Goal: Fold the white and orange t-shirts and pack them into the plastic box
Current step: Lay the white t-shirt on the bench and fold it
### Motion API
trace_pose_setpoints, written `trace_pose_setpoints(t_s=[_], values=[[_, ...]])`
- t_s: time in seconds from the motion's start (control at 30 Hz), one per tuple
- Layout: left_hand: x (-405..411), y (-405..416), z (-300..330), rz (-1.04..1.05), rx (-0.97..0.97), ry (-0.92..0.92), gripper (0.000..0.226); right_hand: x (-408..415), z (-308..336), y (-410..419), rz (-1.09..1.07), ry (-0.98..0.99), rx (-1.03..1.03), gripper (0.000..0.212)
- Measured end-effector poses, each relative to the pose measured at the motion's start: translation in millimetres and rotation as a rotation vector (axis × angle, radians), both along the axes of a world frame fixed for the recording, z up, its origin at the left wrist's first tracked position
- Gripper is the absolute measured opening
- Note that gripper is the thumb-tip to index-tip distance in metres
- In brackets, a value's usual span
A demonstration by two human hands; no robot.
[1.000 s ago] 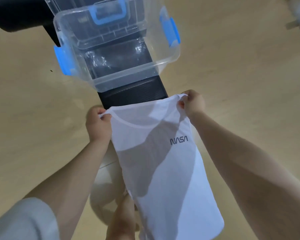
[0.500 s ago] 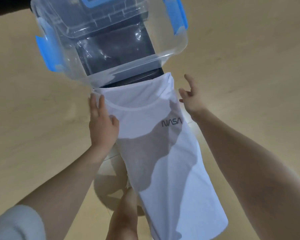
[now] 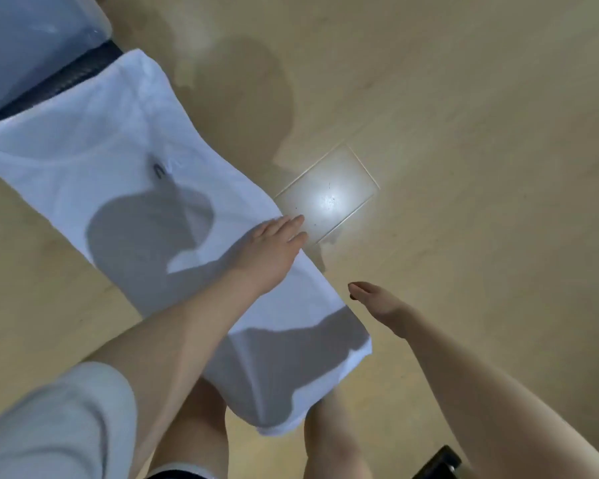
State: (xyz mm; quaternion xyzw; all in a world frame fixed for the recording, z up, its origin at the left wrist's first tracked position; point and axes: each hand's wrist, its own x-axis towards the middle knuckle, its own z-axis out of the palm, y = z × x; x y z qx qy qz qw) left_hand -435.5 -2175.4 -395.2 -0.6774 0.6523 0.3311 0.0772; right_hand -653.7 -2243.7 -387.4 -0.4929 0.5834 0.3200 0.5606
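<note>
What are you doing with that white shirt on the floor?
A person is laying the white t-shirt out long and flat to fold it. The left hand rests flat on the shirt near its right edge, fingers straight. The right hand hangs open just beside the shirt, touching nothing. The plastic box sits just beyond the collar end at the top left, only partly in view. No orange shirt is in view, and the white shirt is not yet in the box.
</note>
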Motion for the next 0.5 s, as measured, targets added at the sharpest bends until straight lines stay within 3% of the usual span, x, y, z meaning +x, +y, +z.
trace_pose_setpoints(t_s=[0.07,0.13,0.27,0.37,0.47,0.5], values=[[-10.5,-13.8,-14.9,0.002,0.011,-0.063,0.049,-23.3,-9.1,9.3,-0.041,-0.044,0.19,0.038],[-18.8,-29.3,-26.6,-0.006,0.053,-0.136,0.034,-42.1,-20.3,20.1,-0.123,-0.125,0.244,0.04],[-20.7,-58.6,-32.6,-0.292,0.347,-0.261,0.026,-54.4,-31.1,31.2,-0.262,-0.227,0.188,0.023],[-16.6,-67.8,-30.9,-0.277,0.487,-0.221,0.036,-60.3,-27.7,35.6,-0.309,-0.342,0.134,0.03],[-15.4,-71.4,-26.9,-0.224,0.501,-0.11,0.021,-64.2,-19.9,36.9,-0.378,-0.363,0.027,0.009],[-14.7,-72.6,-26.6,-0.204,0.507,-0.09,0.017,-63.3,-17.6,36.8,-0.384,-0.352,0.003,0.014]])
